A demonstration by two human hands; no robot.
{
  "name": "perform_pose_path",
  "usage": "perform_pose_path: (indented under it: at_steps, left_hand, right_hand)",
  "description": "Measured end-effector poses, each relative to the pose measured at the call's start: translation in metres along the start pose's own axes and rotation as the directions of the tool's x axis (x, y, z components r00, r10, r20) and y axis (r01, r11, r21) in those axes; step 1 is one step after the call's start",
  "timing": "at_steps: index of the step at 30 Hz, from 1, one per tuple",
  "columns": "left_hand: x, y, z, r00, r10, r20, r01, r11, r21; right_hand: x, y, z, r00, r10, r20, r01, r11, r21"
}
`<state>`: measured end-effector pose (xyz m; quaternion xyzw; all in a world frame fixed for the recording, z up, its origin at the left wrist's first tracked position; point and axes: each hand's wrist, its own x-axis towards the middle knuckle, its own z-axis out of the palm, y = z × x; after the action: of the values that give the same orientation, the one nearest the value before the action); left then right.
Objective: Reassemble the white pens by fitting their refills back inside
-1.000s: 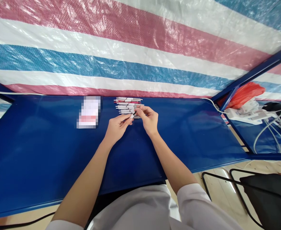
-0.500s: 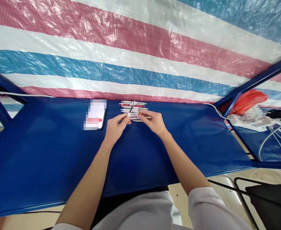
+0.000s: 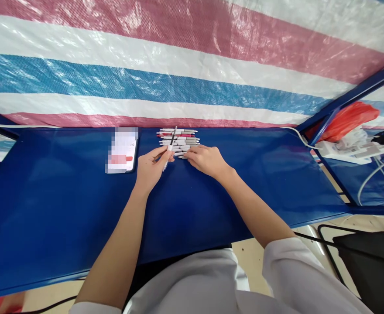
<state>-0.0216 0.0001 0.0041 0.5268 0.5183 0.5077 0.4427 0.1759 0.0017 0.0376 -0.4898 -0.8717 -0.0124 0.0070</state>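
Note:
Pinched in my left hand point(image 3: 153, 165) is a white pen point(image 3: 169, 148) with a dark upper part, tilted upright in front of the left end of a row of pens. Several white and grey pens point(image 3: 179, 142), one with red on it, lie side by side on the blue table point(image 3: 192, 213). My right hand point(image 3: 208, 160) rests at the near right end of that row, its fingers bent together over the nearest pen; their tips are too small to make out clearly.
A phone point(image 3: 123, 150) with a lit screen lies left of the pens. Striped plastic sheeting point(image 3: 179, 61) hangs behind the table. At the right are a red bag point(image 3: 352, 120), white cables point(image 3: 380, 174) and a blue metal frame point(image 3: 358, 93).
My right hand has come down onto the nearest pens at the row's right end, away from the pen in my left hand. The view has shifted slightly.

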Motion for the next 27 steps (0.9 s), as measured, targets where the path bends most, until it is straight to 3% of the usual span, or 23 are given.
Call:
perform_pose_path:
  at_steps: [10, 16, 19, 20, 22, 25, 27]
  left_hand:
    - [0.0, -0.003, 0.003, 0.998, 0.065, 0.019, -0.066, 0.997, 0.036]
    - [0.0, -0.002, 0.005, 0.995, 0.098, 0.035, -0.099, 0.995, 0.017]
    - [-0.001, -0.001, 0.006, 0.996, 0.088, 0.03, -0.088, 0.996, 0.01]
    - [-0.001, -0.001, 0.006, 0.997, 0.078, 0.024, -0.078, 0.997, 0.006]
    - [-0.001, -0.001, 0.005, 0.999, 0.053, 0.011, -0.053, 0.999, -0.001]
    - [-0.001, -0.001, 0.004, 1.0, 0.004, 0.003, -0.004, 1.0, -0.014]
    - [-0.001, -0.001, 0.005, 1.0, -0.019, 0.004, 0.019, 1.0, -0.021]
  right_hand:
    - [-0.001, -0.006, -0.008, 0.998, -0.018, 0.064, 0.017, 1.0, 0.009]
    - [-0.002, -0.008, -0.004, 0.999, 0.034, -0.027, -0.031, 0.993, 0.112]
    - [-0.002, -0.005, 0.004, 0.974, 0.143, -0.175, -0.069, 0.927, 0.369]
    - [-0.002, -0.003, 0.008, 0.952, 0.202, -0.229, -0.062, 0.862, 0.503]
    - [-0.002, 0.001, 0.017, 0.903, 0.34, -0.262, -0.003, 0.615, 0.788]
    - [-0.002, 0.004, 0.03, 0.867, 0.491, -0.08, 0.059, 0.058, 0.997]
    - [-0.004, 0.004, 0.034, 0.862, 0.506, 0.037, 0.068, -0.187, 0.98]
